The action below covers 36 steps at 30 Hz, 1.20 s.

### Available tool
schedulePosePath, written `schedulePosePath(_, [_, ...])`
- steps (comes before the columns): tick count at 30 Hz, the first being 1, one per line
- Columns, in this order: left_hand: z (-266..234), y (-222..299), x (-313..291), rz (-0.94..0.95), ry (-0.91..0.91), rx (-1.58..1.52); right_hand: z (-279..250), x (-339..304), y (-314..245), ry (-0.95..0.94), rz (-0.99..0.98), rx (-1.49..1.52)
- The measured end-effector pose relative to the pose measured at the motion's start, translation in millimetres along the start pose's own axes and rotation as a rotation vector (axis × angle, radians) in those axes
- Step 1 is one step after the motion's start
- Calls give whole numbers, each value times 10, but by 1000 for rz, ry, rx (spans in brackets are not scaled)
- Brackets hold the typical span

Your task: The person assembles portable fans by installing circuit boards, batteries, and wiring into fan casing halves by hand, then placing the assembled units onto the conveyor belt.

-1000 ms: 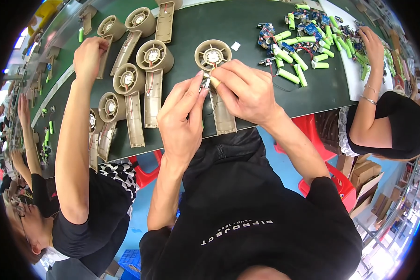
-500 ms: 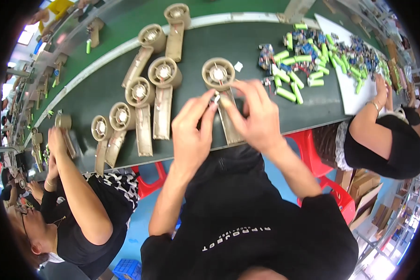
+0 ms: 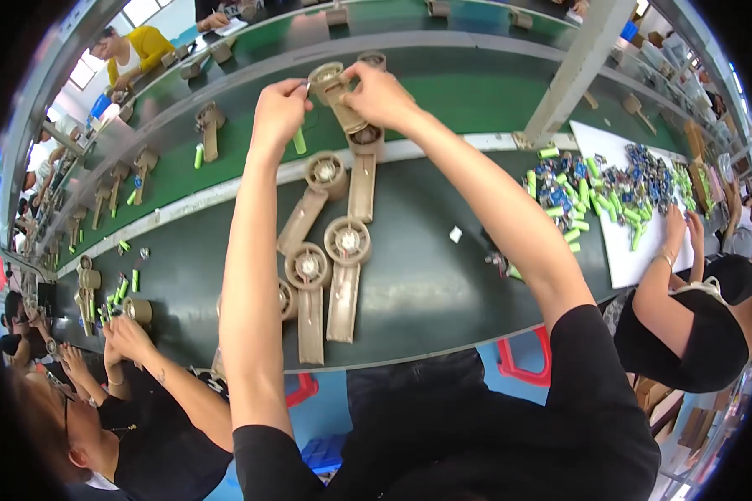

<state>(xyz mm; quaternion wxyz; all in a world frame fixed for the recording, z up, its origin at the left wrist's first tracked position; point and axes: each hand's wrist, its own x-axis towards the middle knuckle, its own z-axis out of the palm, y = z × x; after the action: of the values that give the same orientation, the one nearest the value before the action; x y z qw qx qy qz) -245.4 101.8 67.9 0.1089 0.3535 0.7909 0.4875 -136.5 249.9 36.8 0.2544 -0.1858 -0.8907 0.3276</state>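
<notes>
Head view: your right grip (image 3: 380,98) is closed on a beige fan housing (image 3: 339,105), out over the green belt (image 3: 476,104) beyond the counter (image 3: 418,292); your left grip (image 3: 280,115) is pinched together just beside its ring, on what I cannot tell, a lime-green cylinder (image 3: 299,140) below; other housings (image 3: 343,301) lie nearer you

A long dark-green workbench (image 3: 426,292) bows across a busy workshop. Past a pale metal strip (image 3: 493,143) lies a brighter green bench surface (image 3: 468,104). A grey post (image 3: 578,77) leans at upper right; bright windows (image 3: 142,12) show upper left. Below: red seats (image 3: 303,389), a blue crate (image 3: 322,453), light-blue floor (image 3: 330,409).
</notes>
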Motion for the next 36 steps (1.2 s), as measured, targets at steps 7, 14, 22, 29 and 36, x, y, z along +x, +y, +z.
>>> schedulePosePath(7, [-82, -1244, 949, -125, -33, 480, 809, 585, 445, -86, 8, -121])
schedulePosePath(14, [697, -371, 1237, 325, 36, 408, -303, 250, 343, -139, 36, -91])
schedulePosePath(22, [1084, -549, 1600, 276, 3, 663, -1459, -1100, -14, -236, 197, -34])
schedulePosePath(29, [701, 783, 176, 470, 77, 250, -1527, -1831, 351, -328, 266, -464])
schedulePosePath(36, [909, 902, -1582, 469, -146, 245, -1726, -2207, 370, 0, 235, -377])
